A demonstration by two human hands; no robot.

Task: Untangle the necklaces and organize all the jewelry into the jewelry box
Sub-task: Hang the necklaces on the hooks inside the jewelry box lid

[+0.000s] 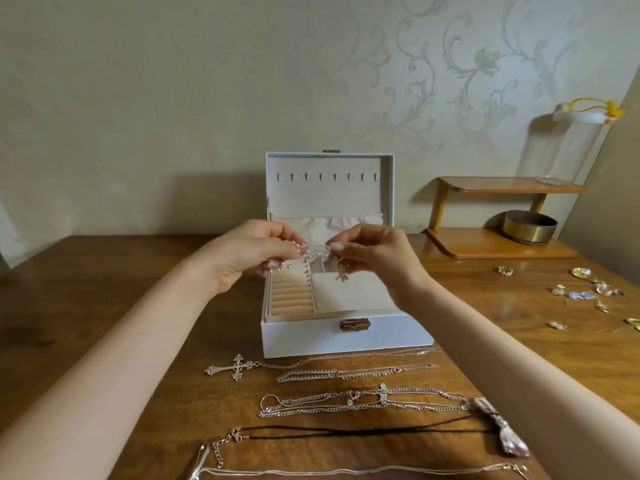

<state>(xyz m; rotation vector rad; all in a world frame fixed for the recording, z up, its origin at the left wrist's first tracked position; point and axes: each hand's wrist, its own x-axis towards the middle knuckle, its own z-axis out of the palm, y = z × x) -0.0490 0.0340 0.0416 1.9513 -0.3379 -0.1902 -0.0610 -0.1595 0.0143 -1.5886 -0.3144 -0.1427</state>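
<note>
A white jewelry box [346, 336] stands open in the middle of the wooden table, its lid upright with a row of hooks. Above its compartments, my left hand [252, 251] and my right hand [374, 252] each pinch an end of a beaded pearl necklace [317, 252], stretched short between them with loose beads dangling under both hands. In front of the box lie a cross pendant necklace [237, 367], a thin silver chain [353, 374], a chunky link chain [363, 401] and a black cord necklace [363, 431] with a pale pendant.
Several small earrings and rings [588, 292] are scattered at the right edge of the table. A wooden two-tier shelf [498, 220] with a brass bowl [528, 226] and a clear glass jar stands at the back right. Another silver chain [346, 471] lies nearest me.
</note>
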